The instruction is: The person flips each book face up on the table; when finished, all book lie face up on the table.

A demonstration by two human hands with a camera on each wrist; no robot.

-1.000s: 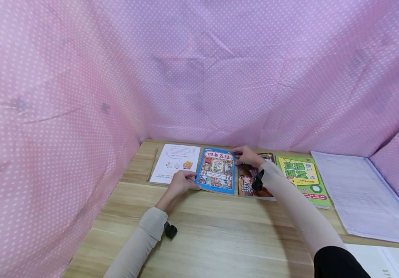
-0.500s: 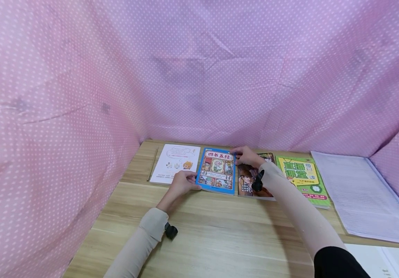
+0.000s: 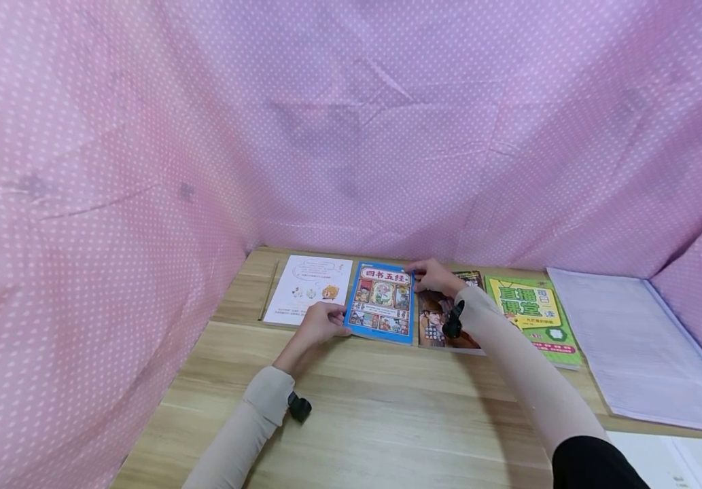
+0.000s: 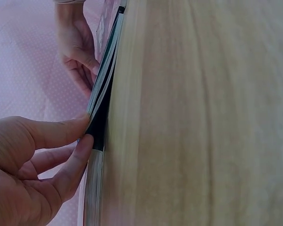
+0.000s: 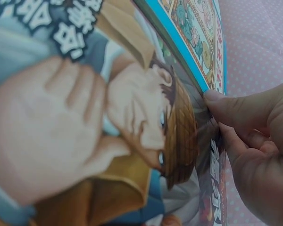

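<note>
On the wooden tabletop a row of books lies flat near the pink dotted curtain. At the far left there is a thin wooden stick, and just beside it a white booklet with small cartoon pictures.

The left hand is at the near left corner of the blue comic book. In the left wrist view its thumb and fingers are curled and pinch the edge of this book between them, so the hand is narrow and is holding the book. The corner looks lifted a little from the tabletop there, while the rest of the book lies flat between the white booklet and the brown-cover comic book.

The right hand is at the far right corner of the blue comic book. In the right wrist view the thumb tip presses on the blue edge, and the other fingers are bent close under it, over the brown-cover comic book. This hand also is narrow and grips the book's edge.

Farther right lies a green textbook, touching the brown-cover one, and then a large sheet of printed paper near the right curtain.
</note>
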